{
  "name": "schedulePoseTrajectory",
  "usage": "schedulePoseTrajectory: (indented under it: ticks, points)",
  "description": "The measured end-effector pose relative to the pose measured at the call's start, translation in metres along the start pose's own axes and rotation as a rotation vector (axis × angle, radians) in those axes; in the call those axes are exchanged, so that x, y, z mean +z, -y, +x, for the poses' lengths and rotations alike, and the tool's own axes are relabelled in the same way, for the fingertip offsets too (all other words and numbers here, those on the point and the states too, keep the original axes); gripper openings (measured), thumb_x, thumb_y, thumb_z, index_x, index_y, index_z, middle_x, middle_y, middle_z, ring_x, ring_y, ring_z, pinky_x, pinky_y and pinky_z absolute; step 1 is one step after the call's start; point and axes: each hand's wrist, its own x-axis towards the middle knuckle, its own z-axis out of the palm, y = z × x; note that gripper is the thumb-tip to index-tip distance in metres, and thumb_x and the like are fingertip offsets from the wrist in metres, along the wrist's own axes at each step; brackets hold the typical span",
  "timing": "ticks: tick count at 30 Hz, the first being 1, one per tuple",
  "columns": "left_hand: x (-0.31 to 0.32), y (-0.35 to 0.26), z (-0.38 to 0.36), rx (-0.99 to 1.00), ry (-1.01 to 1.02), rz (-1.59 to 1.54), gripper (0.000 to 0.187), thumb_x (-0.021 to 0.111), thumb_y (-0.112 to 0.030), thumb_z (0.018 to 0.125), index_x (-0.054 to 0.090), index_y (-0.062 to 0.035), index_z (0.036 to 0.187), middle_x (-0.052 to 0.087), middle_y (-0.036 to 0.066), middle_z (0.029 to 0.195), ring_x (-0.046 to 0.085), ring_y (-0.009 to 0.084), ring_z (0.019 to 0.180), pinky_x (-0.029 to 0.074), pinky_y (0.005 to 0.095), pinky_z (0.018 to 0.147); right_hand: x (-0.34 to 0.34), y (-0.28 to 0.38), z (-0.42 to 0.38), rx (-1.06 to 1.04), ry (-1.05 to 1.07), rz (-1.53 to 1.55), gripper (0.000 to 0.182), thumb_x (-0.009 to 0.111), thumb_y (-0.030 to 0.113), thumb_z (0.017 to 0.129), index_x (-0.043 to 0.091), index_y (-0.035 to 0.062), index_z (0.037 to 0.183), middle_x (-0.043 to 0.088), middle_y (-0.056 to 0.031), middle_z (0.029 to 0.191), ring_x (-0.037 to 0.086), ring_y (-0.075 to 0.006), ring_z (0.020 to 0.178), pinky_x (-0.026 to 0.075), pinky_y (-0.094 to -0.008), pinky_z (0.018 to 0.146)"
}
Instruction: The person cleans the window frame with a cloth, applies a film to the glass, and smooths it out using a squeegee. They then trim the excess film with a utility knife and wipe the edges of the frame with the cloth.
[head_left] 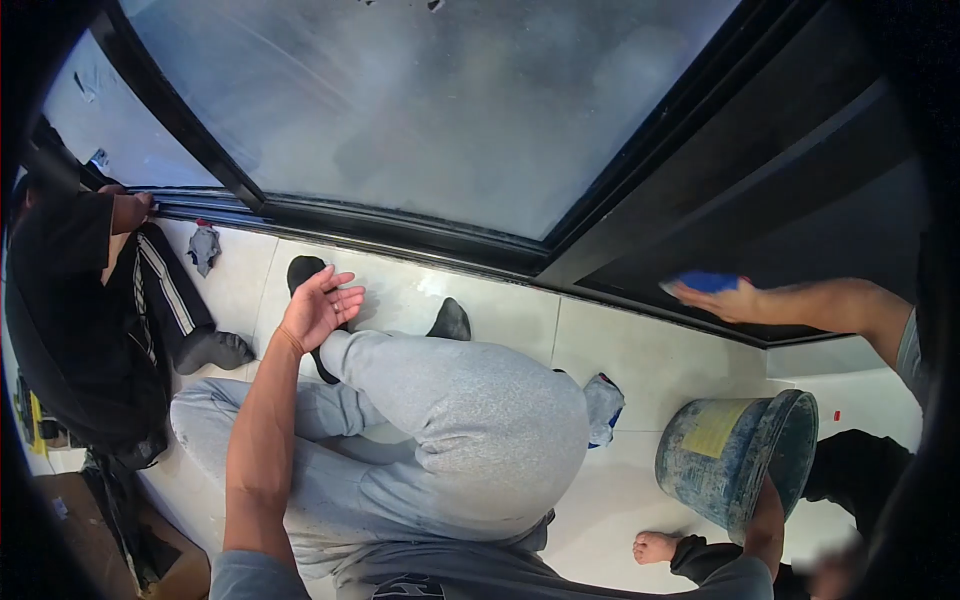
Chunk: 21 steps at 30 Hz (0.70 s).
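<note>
My left hand is held palm up above my bent legs in grey trousers, fingers apart and nothing in it. On the right, my right forearm reaches to the mouth of a dirty dark bucket with a yellowish label. The hand end is hidden at the bucket, so its grip does not show. The bucket leans, with its opening toward the right. Above it, another person's hand presses a blue cloth or sponge to the black door panel.
A large hazy glass pane in a black frame stands ahead. At left, a person in black crouches by the door track. Crumpled plastic packs and a grey rag lie on the tiles. A cardboard box is lower left.
</note>
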Motion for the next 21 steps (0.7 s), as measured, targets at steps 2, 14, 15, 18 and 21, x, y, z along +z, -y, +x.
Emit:
schedulePoseTrajectory:
  ticks: [2, 14, 15, 18, 21]
  points:
    - [0.0, 0.0, -0.001, 0.001, -0.004, -0.004, 0.058, 0.063, -0.046, 0.093, 0.052, -0.0002, 0.127, 0.063, 0.019, 0.115, 0.064, 0.0258, 0.101, 0.053, 0.0368, 0.09, 0.0, -0.003, 0.0, -0.012, -0.007, -0.005, 0.024, 0.063, 0.009, 0.068, 0.041, 0.0118, 0.059, 0.034, -0.0006, 0.061, 0.039, -0.0177, 0.061, 0.035, -0.0347, 0.056]
    - [-0.005, 0.001, 0.001, 0.012, 0.017, -0.001, 0.058, 0.06, -0.047, 0.096, 0.051, 0.0006, 0.128, 0.063, 0.02, 0.117, 0.064, 0.0249, 0.099, 0.052, 0.0361, 0.089, 0.001, -0.002, 0.001, 0.042, -0.078, 0.047, 0.024, 0.06, 0.002, 0.072, 0.042, 0.0109, 0.059, 0.036, -0.0023, 0.06, 0.039, -0.0177, 0.059, 0.035, -0.0352, 0.053]
    - [-0.005, 0.001, 0.0, 0.013, 0.014, -0.003, 0.058, 0.06, -0.047, 0.096, 0.051, 0.0007, 0.128, 0.063, 0.02, 0.117, 0.064, 0.0249, 0.099, 0.052, 0.036, 0.089, 0.003, 0.035, -0.001, 0.101, -0.074, 0.193, 0.024, 0.058, 0.001, 0.074, 0.042, 0.011, 0.059, 0.037, -0.0023, 0.06, 0.039, -0.0176, 0.059, 0.035, -0.0353, 0.053]
    - [-0.002, 0.0, -0.002, 0.016, 0.0, -0.009, 0.057, 0.059, -0.046, 0.096, 0.051, 0.0007, 0.128, 0.064, 0.02, 0.116, 0.064, 0.0251, 0.099, 0.052, 0.0357, 0.088, 0.014, 0.069, -0.002, 0.046, -0.045, -0.04, 0.026, 0.058, 0.003, 0.079, 0.044, 0.0114, 0.059, 0.04, -0.0016, 0.06, 0.039, -0.0172, 0.058, 0.036, -0.0355, 0.054]
    - [-0.001, 0.0, -0.001, 0.018, 0.004, -0.013, 0.057, 0.059, -0.046, 0.096, 0.051, 0.0006, 0.129, 0.064, 0.02, 0.116, 0.064, 0.0251, 0.099, 0.052, 0.0354, 0.088, 0.004, 0.058, -0.004, 0.081, 0.013, 0.039, 0.024, 0.062, 0.01, 0.083, 0.049, 0.0116, 0.063, 0.046, -0.0008, 0.061, 0.043, -0.0163, 0.059, 0.04, -0.0351, 0.056]
